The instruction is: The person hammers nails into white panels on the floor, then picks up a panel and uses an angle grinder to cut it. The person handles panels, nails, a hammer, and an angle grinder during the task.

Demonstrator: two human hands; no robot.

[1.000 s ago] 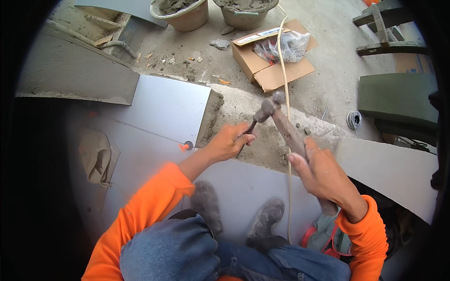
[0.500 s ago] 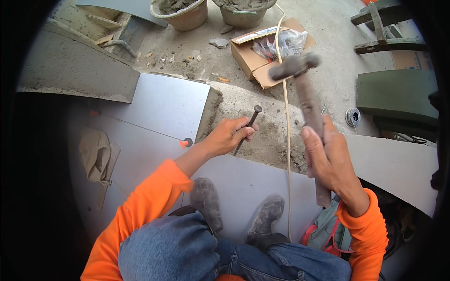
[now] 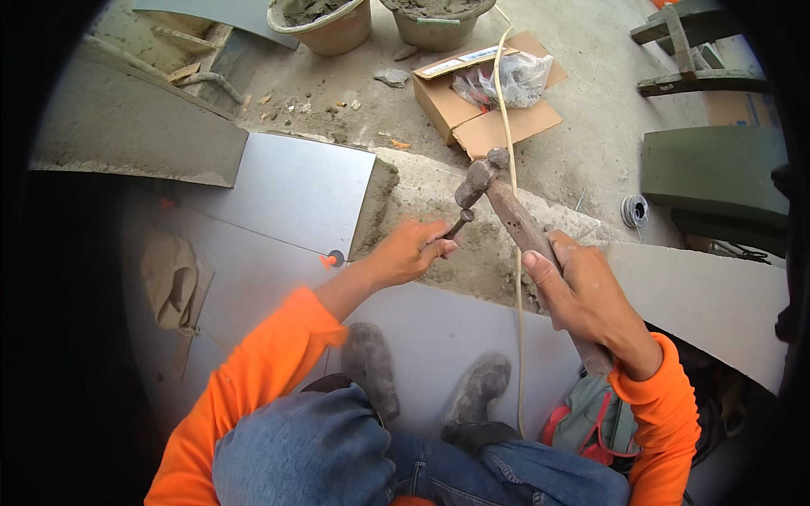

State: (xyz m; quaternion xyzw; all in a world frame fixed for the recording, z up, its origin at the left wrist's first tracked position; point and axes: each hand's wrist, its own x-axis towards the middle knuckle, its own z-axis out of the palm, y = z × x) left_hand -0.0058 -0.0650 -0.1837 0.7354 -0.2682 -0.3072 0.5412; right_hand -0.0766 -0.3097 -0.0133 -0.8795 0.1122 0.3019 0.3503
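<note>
My left hand [image 3: 410, 250] grips a dark steel chisel [image 3: 460, 223], its tip set into the rough cement bed [image 3: 439, 228] beside the laid grey tile [image 3: 295, 190]. My right hand [image 3: 582, 295] holds a hammer by its worn wooden handle [image 3: 523, 228]. The hammer head [image 3: 477, 179] rests right at the top end of the chisel. Both sleeves are orange.
Grey tiles [image 3: 456, 337] lie under my dusty shoes [image 3: 472, 396]. An open cardboard box [image 3: 485, 93] with plastic bags sits beyond the cement, a pale cord [image 3: 515, 253] running past it. Two mortar buckets [image 3: 325, 21] stand at the top. A cloth [image 3: 169, 278] lies left, dark benches [image 3: 717, 177] right.
The hammer, raised high half a second ago, has come down onto the chisel's end. My left hand has kept the chisel in place on the cement.
</note>
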